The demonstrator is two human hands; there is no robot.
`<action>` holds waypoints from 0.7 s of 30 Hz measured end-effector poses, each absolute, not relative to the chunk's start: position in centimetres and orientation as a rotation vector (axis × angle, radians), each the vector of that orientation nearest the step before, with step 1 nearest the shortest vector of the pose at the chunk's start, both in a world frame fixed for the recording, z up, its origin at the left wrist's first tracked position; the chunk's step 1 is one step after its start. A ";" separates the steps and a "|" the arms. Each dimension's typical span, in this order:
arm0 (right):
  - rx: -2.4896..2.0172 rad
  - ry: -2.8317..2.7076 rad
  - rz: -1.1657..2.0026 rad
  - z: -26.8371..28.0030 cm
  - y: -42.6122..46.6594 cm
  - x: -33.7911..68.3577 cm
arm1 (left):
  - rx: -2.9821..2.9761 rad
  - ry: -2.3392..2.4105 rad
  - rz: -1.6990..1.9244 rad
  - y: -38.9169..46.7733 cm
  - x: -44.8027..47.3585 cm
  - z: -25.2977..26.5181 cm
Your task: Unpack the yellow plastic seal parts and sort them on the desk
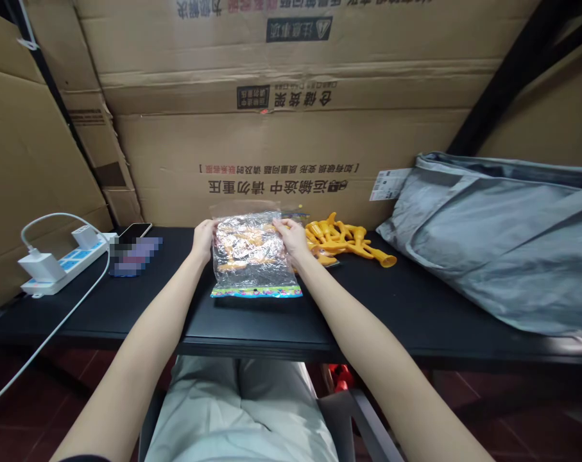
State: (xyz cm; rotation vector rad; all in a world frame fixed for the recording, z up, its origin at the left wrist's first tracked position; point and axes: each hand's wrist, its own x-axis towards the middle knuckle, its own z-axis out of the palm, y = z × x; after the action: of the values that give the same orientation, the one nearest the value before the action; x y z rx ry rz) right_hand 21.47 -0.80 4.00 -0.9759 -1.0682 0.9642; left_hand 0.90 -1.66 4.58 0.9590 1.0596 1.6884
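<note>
Between my hands is a clear plastic bag (252, 273) with yellow plastic pieces inside and a colourful printed strip along its near edge. My left hand (205, 240) grips the bag's left edge. On the other side, my right hand (292, 239) pinches its upper right edge. The bag is tilted up over the black table, and its wrinkled film reflects the light. Just right of my right hand lies a pile of yellow plastic toy-like pieces (355, 240), some with flared ends. Part of that pile is hidden behind my right hand.
A white power strip (72, 263) with chargers and a cable stands at the left, near a phone (135, 232) and a blurred-out item (135, 256). A grey fabric bag (502, 237) sits on the right of the black table (256, 324). Printed cardboard (281, 141) forms the back wall.
</note>
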 end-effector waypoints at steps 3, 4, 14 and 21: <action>-0.953 -1.090 1.051 3.8 -0.9 21.4 | 0.957 1.012 1.694 -1.5 0.8 4.5; -0.948 -1.108 1.078 3.7 -1.0 21.4 | 0.967 1.010 1.711 -1.5 0.7 4.5; -0.985 -1.277 1.156 3.4 -0.9 21.5 | 0.989 1.076 1.685 -1.6 0.6 4.8; -1.056 -1.293 1.220 3.7 -1.4 21.6 | 0.994 1.153 1.634 -1.2 0.2 4.1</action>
State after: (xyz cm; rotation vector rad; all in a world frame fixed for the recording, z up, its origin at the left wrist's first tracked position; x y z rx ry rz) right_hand 21.65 -1.38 3.75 -1.0557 -1.2935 1.2201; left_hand 0.22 -1.20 4.05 0.9944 1.1532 1.6341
